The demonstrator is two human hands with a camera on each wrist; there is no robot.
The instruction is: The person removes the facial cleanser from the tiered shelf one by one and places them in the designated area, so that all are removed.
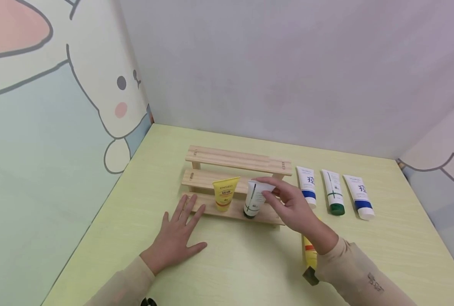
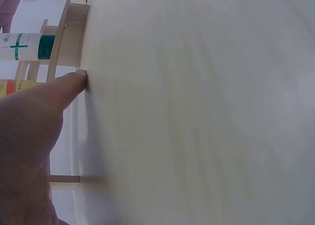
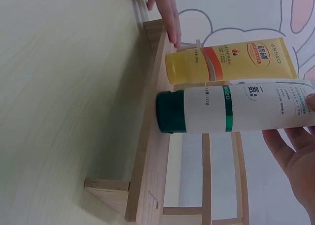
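Two hands were in my head view, both at the wooden rack (image 1: 238, 157). I logged the right hand (image 1: 293, 208) with thumb and fingers pinching the upper end of a green-capped white tube (image 1: 255, 199). That tube was cap-down at the lowest shelf (image 1: 269, 216), right of its middle. The left hand (image 1: 173, 244) was spread wide, fingers straight, fingertips at the shelf's left end. Just left of the pinched tube I noted a yellow tube (image 1: 225, 193), cap-down on the same shelf. Two higher shelves rose behind. Right of the rack, three tubes lay in a row on the worktop (image 1: 227, 263): a blue-banded tube (image 1: 306, 182), a second green-capped tube (image 1: 332, 187) and another blue-banded one (image 1: 358, 193). Under the right forearm I made out a second yellow tube (image 1: 310, 255), partly hidden. Farther out, a pale wall (image 1: 269, 76) backed the worktop.
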